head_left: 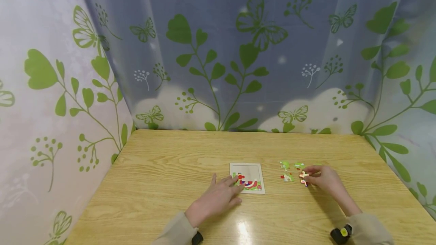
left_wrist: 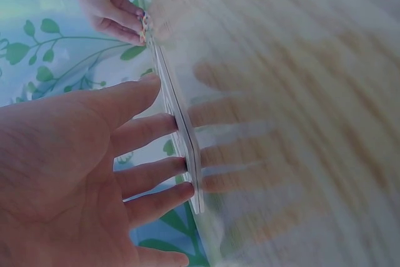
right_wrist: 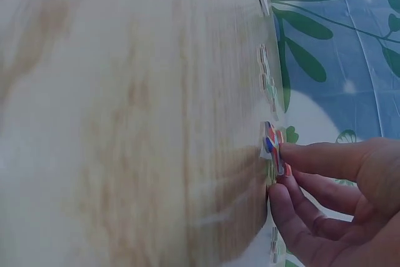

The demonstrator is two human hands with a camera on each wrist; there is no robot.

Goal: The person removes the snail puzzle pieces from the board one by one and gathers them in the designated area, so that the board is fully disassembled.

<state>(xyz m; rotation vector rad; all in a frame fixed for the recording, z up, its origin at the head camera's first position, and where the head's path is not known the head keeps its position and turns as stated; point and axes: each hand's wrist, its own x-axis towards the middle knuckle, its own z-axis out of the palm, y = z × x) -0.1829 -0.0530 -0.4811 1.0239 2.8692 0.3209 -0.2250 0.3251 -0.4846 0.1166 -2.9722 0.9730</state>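
Observation:
A small white puzzle tray (head_left: 262, 177) lies on the table, with colourful fitted pieces (head_left: 252, 184) along its lower and left parts. My left hand (head_left: 217, 199) lies over its lower left side, fingers spread and nearly straight; in the left wrist view fingertips (left_wrist: 181, 167) are at the tray's edge. To the right, my right hand (head_left: 325, 181) pinches a red, blue and white jigsaw piece (right_wrist: 273, 142) between thumb and fingers, tilted up close over the table. Near that hand lie several loose jigsaw pieces, among them a green one (head_left: 284, 165) and a red-and-white one (head_left: 287, 177).
The wooden table (head_left: 163, 173) reaches back to a blue-grey cloth (head_left: 218, 67) printed with green leaves and butterflies. More printed cloth (head_left: 51, 116) hangs along both sides. A black band with a yellow-marked device (head_left: 341, 233) is on the right wrist.

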